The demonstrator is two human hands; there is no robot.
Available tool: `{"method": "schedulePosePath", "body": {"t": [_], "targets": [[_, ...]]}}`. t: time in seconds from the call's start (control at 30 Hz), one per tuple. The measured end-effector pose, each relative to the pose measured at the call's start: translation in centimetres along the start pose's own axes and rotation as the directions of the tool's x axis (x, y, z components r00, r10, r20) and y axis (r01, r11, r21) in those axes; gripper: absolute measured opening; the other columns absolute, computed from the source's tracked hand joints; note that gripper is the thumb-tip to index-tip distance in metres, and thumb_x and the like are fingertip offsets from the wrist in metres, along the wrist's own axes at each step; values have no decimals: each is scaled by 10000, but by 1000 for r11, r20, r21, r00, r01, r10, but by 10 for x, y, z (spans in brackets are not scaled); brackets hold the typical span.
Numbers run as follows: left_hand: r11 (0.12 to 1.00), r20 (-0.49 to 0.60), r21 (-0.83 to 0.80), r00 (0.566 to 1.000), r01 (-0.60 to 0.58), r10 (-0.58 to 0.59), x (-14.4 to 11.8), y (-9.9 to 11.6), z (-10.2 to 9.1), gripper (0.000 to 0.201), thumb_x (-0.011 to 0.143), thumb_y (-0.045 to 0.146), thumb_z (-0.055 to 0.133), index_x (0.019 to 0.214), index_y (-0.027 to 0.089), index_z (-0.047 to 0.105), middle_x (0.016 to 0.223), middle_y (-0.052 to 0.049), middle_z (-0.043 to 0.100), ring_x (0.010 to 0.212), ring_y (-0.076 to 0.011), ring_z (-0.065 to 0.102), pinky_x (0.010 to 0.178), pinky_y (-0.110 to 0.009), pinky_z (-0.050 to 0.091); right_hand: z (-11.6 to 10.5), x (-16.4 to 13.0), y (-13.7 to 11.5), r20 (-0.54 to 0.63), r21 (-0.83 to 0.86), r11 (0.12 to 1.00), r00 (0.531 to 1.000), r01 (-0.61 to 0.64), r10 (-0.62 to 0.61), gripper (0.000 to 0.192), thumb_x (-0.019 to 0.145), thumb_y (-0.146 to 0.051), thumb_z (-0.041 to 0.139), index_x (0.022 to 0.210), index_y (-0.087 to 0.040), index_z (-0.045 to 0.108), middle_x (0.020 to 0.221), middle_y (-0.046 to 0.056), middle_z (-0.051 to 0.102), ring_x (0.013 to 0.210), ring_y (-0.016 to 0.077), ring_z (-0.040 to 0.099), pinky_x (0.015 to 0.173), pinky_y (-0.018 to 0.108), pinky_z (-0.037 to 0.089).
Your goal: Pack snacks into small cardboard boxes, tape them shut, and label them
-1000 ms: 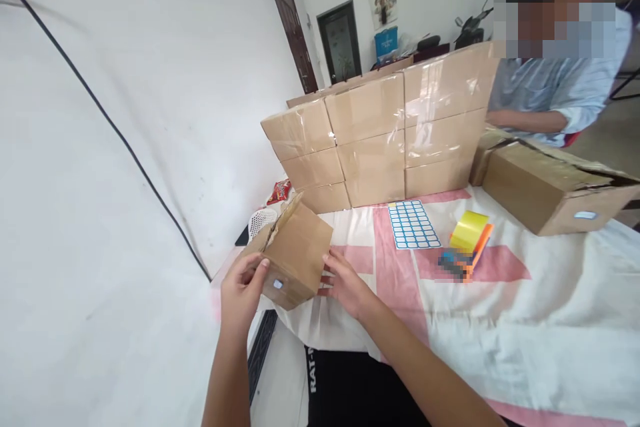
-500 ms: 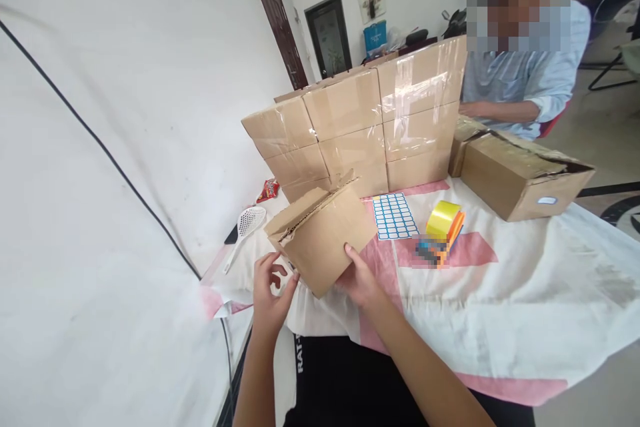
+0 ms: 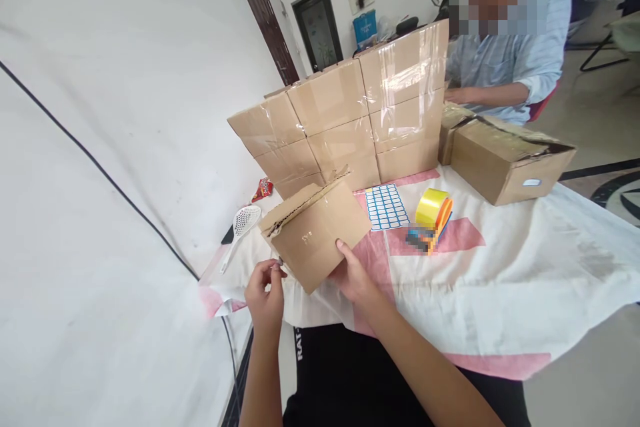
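A small brown cardboard box [image 3: 320, 227] is held tilted above the near part of the table, a torn-looking flap edge along its top. My right hand [image 3: 354, 275] grips its lower right side, thumb on the front face and fingers out of sight underneath. At the box's left end, my left hand [image 3: 266, 285] is closed in a pinch, thumb against fingers; what lies between the fingertips is too small to make out. Right of the box lie a sheet of blue-bordered labels [image 3: 387, 207] and an orange tape dispenser [image 3: 443, 217] with a yellow roll.
A stack of taped cardboard boxes [image 3: 345, 123] stands behind. A longer box [image 3: 493, 157] sits on the right, near a person in a light blue shirt [image 3: 520, 67]. A white slotted spoon [image 3: 245, 221] and a red packet [image 3: 263, 189] lie left on the tablecloth [image 3: 520, 280].
My left hand's thumb and fingers, apart before, have come together in a pinch at the box's left end. My right hand keeps its grip. The view has shifted slightly.
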State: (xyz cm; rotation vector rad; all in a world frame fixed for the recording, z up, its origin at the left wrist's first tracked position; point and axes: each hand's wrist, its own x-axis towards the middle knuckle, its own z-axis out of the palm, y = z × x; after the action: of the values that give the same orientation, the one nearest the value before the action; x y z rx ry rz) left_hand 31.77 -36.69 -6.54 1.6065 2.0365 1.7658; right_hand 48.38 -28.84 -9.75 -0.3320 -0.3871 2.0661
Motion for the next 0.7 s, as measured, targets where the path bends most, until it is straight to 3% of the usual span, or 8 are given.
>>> {"method": "schedulePosePath", "body": {"t": [0.23,0.4,0.47,0.53,0.6,0.7], "targets": [[998,-70,-48,996,52,-55,1,2,3,216,943,391,588,961,188,661,772,-16,680,677,-153,663,645,-267,523,2,-2,6,20,46,999,1000,-21,20,438,902,-497,680,1275,-292,576,1184,34,700,1022,253,633,816,408,555],[961,-24,139,970,-238,244,-3,2,3,192,938,324,615,1025,195,727,1039,-100,717,893,-198,685,645,-278,526,0,1,9,5,26,999,999,-36,35,480,892,-550,660,1286,-296,558,1237,57,688,1080,270,637,789,408,570],[939,8,171,953,-299,302,-6,0,3,222,936,307,619,1091,199,735,1105,-121,712,944,-211,682,633,-281,521,-1,2,8,-13,17,999,999,-48,48,526,864,-573,675,1288,-290,547,1218,70,691,1069,279,641,778,420,578],[955,11,163,968,-248,249,-8,-3,2,239,943,333,610,1097,201,736,1125,-125,710,954,-218,687,654,-294,534,-1,3,7,-33,1,1000,999,-27,27,538,837,-550,709,1284,-300,544,1233,64,687,1097,283,634,782,423,583],[986,-8,112,992,-126,128,-11,-7,2,269,958,384,580,1089,201,727,1131,-120,713,978,-229,694,708,-311,554,0,2,7,-51,-36,999,999,15,-17,538,810,-512,744,1273,-318,549,1270,48,678,1151,284,619,786,413,586],[999,7,-6,999,46,-46,-14,-15,4,374,961,450,554,1223,211,672,1242,-124,698,1111,-261,682,848,-351,573,-1,3,10,-54,-87,994,996,60,-65,531,762,-439,796,1224,-328,560,1285,28,677,1174,281,616,780,389,593]]}}
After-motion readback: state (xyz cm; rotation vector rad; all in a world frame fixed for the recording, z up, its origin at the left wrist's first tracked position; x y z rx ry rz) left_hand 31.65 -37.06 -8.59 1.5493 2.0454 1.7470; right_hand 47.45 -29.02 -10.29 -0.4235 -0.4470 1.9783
